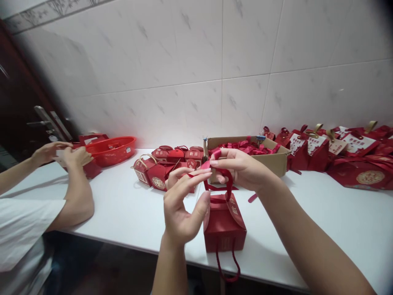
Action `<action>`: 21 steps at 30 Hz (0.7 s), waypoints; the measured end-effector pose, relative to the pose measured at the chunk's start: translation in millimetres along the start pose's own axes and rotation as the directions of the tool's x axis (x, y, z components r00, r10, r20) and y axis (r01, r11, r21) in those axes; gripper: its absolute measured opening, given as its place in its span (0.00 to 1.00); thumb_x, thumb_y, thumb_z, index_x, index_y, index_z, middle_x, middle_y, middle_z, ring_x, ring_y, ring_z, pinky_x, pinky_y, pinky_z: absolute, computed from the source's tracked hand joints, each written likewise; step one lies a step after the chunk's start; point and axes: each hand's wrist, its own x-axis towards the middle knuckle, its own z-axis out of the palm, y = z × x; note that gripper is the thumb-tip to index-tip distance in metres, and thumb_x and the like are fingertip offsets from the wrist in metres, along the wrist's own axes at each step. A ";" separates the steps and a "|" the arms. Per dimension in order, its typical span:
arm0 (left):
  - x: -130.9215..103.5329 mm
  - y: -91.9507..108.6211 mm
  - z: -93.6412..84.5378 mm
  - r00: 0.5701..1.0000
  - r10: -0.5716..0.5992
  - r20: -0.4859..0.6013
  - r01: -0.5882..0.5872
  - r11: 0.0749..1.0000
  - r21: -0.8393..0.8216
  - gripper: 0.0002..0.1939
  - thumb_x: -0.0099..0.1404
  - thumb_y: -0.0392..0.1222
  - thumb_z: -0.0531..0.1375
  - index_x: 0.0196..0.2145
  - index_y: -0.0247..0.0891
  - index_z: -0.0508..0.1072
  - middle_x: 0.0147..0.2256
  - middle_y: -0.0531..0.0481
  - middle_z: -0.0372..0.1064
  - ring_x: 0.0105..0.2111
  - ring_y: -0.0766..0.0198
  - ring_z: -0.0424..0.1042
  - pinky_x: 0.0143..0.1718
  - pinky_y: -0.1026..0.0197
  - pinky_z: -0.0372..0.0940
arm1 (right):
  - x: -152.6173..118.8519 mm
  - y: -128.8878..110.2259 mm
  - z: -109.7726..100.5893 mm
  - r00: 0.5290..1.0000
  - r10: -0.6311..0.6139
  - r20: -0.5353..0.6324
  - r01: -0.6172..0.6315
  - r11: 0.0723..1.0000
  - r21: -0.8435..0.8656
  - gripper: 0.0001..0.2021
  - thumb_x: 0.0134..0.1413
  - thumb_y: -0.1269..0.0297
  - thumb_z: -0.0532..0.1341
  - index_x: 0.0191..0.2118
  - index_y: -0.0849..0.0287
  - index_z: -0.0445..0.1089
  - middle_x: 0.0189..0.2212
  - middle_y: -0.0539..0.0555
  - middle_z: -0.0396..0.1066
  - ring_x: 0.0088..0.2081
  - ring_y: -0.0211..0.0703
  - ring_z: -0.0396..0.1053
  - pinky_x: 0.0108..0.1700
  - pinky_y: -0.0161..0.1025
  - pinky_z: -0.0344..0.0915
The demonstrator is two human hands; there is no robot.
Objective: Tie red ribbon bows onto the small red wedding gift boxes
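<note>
A small dark-red gift box (225, 229) stands upright near the table's front edge, its cord handle hanging down over that edge. Above its top runs a loop of red ribbon (229, 184), threaded at the top of the box. My right hand (241, 167) pinches this ribbon between thumb and fingers. Beside it, my left hand (186, 205) has its thumb apart and its fingers stretched out, the fingertips at the ribbon. Whether any ribbon lies between those left fingers is hard to see. The fingers cover part of the loop.
Behind my hands stands a cardboard box (273, 162) of red ribbons. Small red gift boxes (158, 176) sit left of it; red bags with tags (316, 149) crowd the right. At left, a co-worker's hands (73, 157) hold something pale near a red plastic basket (118, 149).
</note>
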 end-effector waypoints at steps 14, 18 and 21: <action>1.6 -12.1 7.7 0.896 -0.444 -0.006 0.424 0.859 -0.286 0.20 0.66 0.50 0.54 0.21 0.39 0.74 0.31 0.47 0.74 0.33 0.60 0.70 0.38 0.59 0.62 | -5.8 -0.1 -7.7 0.967 -0.250 -0.048 0.142 0.684 -0.716 0.20 0.57 0.48 0.55 0.23 0.59 0.58 0.20 0.46 0.56 0.22 0.32 0.54 0.24 0.33 0.53; 0.2 -28.1 17.2 0.725 -0.678 -0.120 0.544 0.671 -0.504 0.17 0.65 0.52 0.55 0.27 0.38 0.73 0.30 0.50 0.73 0.31 0.65 0.69 0.34 0.64 0.61 | -7.2 -1.1 -8.0 0.932 -0.362 0.005 0.222 0.562 -0.797 0.20 0.61 0.53 0.53 0.22 0.57 0.52 0.19 0.45 0.48 0.22 0.32 0.48 0.24 0.34 0.48; -0.4 -33.3 23.3 0.628 -0.776 0.058 0.662 0.494 -0.563 0.18 0.63 0.55 0.55 0.29 0.36 0.73 0.32 0.48 0.75 0.32 0.63 0.71 0.34 0.63 0.62 | -7.1 -2.0 -6.9 0.878 -0.463 0.121 0.347 0.442 -0.827 0.18 0.62 0.60 0.52 0.21 0.57 0.52 0.20 0.46 0.50 0.23 0.34 0.51 0.26 0.35 0.51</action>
